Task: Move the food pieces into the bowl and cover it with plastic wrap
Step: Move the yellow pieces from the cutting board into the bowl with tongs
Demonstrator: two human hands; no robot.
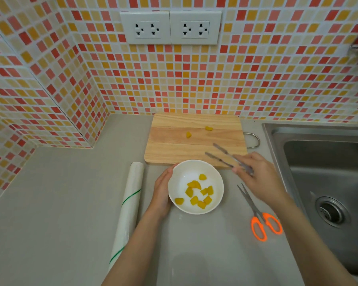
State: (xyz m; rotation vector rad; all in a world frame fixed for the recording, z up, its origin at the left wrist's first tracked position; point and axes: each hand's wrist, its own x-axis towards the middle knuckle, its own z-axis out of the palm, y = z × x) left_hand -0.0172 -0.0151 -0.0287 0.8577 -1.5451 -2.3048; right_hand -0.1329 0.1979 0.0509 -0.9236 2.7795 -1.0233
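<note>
A white bowl point(182, 176) stands on the grey counter and holds several yellow food pieces point(196, 193). My left hand point(162, 189) rests against the bowl's left side. Behind the bowl lies a wooden cutting board point(194, 141) with two yellow pieces on it, one point(188, 134) near the middle and one point(208, 128) further back. My right hand point(256, 176) holds metal tongs point(223, 154) over the board's front right part; the tips are apart with nothing between them. A roll of plastic wrap point(130, 200) lies left of the bowl.
Orange-handled scissors point(258, 215) lie on the counter right of the bowl, under my right forearm. A steel sink point(327, 182) fills the right side. Tiled walls with two power sockets point(171, 27) close off the back and left.
</note>
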